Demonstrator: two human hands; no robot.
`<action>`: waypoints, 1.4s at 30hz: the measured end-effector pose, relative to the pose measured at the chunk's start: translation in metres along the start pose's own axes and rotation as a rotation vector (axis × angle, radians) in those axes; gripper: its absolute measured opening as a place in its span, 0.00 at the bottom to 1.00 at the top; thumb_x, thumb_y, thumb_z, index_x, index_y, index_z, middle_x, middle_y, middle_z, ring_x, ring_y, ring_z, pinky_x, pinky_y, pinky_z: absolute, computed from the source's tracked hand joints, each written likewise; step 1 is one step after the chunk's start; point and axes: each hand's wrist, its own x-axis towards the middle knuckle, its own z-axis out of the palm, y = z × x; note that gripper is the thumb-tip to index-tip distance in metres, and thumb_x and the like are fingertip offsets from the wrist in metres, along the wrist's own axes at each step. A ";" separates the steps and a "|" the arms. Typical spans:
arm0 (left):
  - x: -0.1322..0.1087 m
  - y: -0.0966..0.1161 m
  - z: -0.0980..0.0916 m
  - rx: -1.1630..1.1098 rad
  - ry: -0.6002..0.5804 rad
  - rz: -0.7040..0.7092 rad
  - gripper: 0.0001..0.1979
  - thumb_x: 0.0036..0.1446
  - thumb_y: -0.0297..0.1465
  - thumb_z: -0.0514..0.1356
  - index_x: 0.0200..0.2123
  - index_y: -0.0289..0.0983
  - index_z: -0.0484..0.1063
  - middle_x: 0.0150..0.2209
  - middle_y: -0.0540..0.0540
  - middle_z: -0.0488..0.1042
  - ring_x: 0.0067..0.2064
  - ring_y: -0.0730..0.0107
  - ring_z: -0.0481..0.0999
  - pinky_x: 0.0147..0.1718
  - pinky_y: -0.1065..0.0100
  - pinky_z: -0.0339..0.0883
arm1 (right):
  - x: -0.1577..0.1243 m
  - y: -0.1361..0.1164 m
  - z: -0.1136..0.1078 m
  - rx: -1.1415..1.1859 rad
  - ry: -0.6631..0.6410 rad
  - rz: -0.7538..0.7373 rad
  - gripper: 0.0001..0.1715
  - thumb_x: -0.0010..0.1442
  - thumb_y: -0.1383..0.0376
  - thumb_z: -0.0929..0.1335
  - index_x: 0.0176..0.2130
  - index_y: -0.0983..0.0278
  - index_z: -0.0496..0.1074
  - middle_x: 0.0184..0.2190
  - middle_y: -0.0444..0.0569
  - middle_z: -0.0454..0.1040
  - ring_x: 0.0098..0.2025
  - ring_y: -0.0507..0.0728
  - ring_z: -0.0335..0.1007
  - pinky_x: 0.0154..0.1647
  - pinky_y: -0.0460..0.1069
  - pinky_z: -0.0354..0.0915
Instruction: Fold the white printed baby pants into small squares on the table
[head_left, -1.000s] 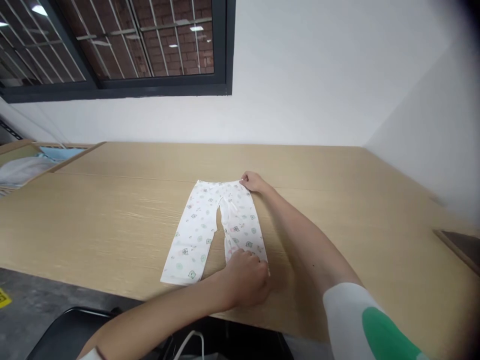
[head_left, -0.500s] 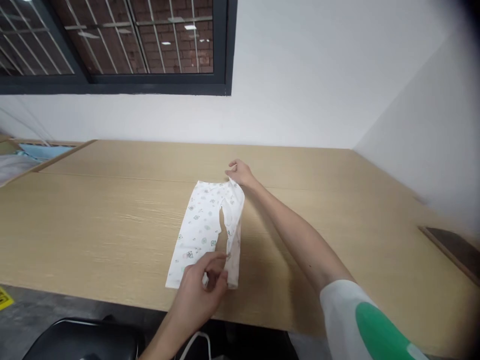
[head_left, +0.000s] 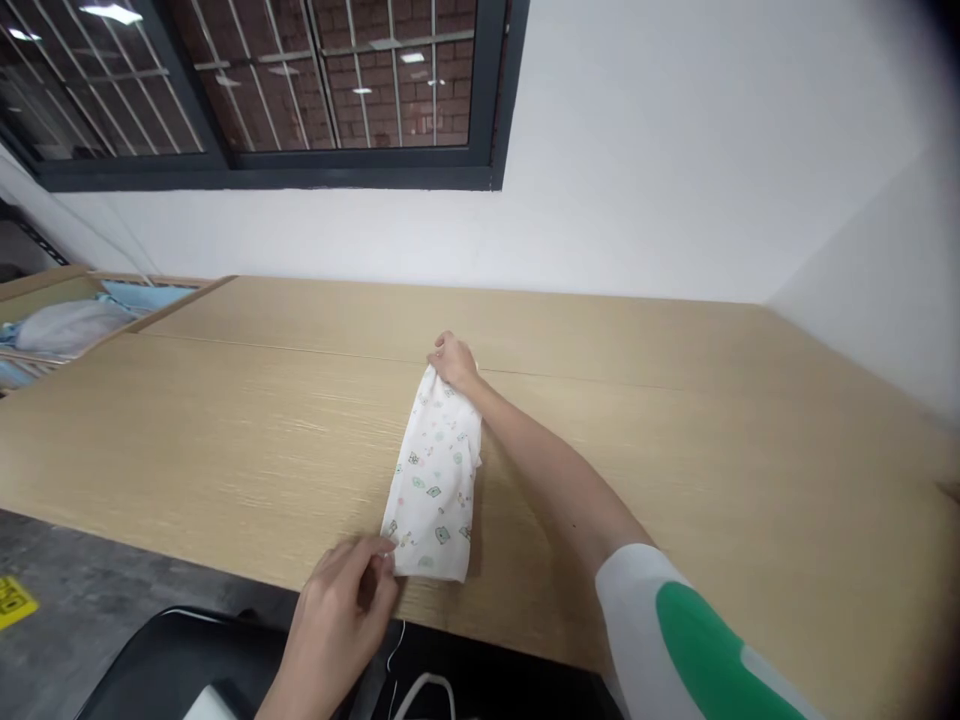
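A small pair of white printed pants [head_left: 436, 475] lies folded in half lengthwise on the wooden table [head_left: 675, 450], one leg on top of the other. My right hand [head_left: 453, 361] pinches the waistband at the far end. At the near table edge, my left hand [head_left: 341, 608] pinches the leg hems at their left corner. Both hands are closed on the fabric.
A wooden tray [head_left: 45, 320] with light blue and white cloth sits at the far left. A dark chair [head_left: 187, 665] with a white cable [head_left: 420, 690] stands below the table's near edge. A white wall and a barred window [head_left: 262, 90] are behind.
Both hands carried the right pant leg leftward over the left leg, so the spread pants now lie folded in half. My left hand moved from the right hem to the left corner.
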 end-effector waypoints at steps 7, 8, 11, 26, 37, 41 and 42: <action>-0.006 -0.008 0.007 0.186 0.027 0.086 0.09 0.67 0.36 0.53 0.42 0.46 0.74 0.33 0.51 0.77 0.35 0.69 0.78 0.36 0.69 0.72 | 0.000 -0.004 0.008 -0.041 -0.025 -0.018 0.16 0.62 0.66 0.68 0.50 0.62 0.66 0.44 0.55 0.76 0.47 0.62 0.72 0.44 0.52 0.64; -0.006 -0.008 0.007 0.227 0.039 0.109 0.10 0.68 0.36 0.53 0.42 0.45 0.74 0.33 0.51 0.77 0.35 0.69 0.78 0.36 0.69 0.72 | -0.001 -0.006 0.008 -0.043 -0.025 -0.017 0.15 0.63 0.65 0.67 0.51 0.63 0.66 0.44 0.55 0.76 0.47 0.62 0.72 0.44 0.53 0.65; -0.008 -0.005 0.008 0.352 0.098 0.184 0.09 0.67 0.32 0.53 0.42 0.44 0.73 0.33 0.51 0.77 0.36 0.68 0.77 0.36 0.68 0.68 | -0.010 -0.017 0.005 -0.048 -0.020 -0.063 0.14 0.68 0.62 0.65 0.52 0.64 0.66 0.47 0.57 0.76 0.47 0.62 0.73 0.46 0.54 0.66; -0.031 0.015 0.046 0.557 0.154 0.578 0.13 0.61 0.29 0.51 0.37 0.42 0.76 0.35 0.43 0.77 0.40 0.56 0.76 0.39 0.57 0.74 | -0.246 -0.068 -0.025 -0.027 -0.614 -1.125 0.39 0.72 0.53 0.64 0.70 0.74 0.54 0.72 0.61 0.51 0.76 0.58 0.39 0.75 0.54 0.43; -0.040 0.007 0.049 0.646 0.047 0.466 0.27 0.62 0.32 0.58 0.65 0.39 0.63 0.68 0.38 0.61 0.71 0.48 0.59 0.62 0.54 0.67 | -0.201 -0.018 -0.005 -0.157 -0.450 -1.004 0.37 0.75 0.50 0.56 0.71 0.71 0.56 0.73 0.59 0.50 0.75 0.61 0.41 0.74 0.59 0.44; -0.042 0.010 0.047 0.625 0.011 0.446 0.29 0.63 0.31 0.59 0.67 0.40 0.61 0.71 0.39 0.57 0.73 0.52 0.55 0.76 0.55 0.41 | -0.171 -0.007 0.000 -0.214 -0.431 -0.936 0.38 0.75 0.49 0.54 0.72 0.69 0.55 0.73 0.57 0.49 0.75 0.62 0.42 0.74 0.60 0.46; -0.041 0.010 0.046 0.612 0.003 0.436 0.30 0.62 0.31 0.60 0.67 0.40 0.61 0.71 0.40 0.56 0.73 0.52 0.54 0.77 0.55 0.35 | -0.163 -0.003 0.002 -0.223 -0.422 -0.919 0.38 0.75 0.49 0.54 0.72 0.69 0.54 0.73 0.57 0.49 0.75 0.62 0.42 0.74 0.60 0.46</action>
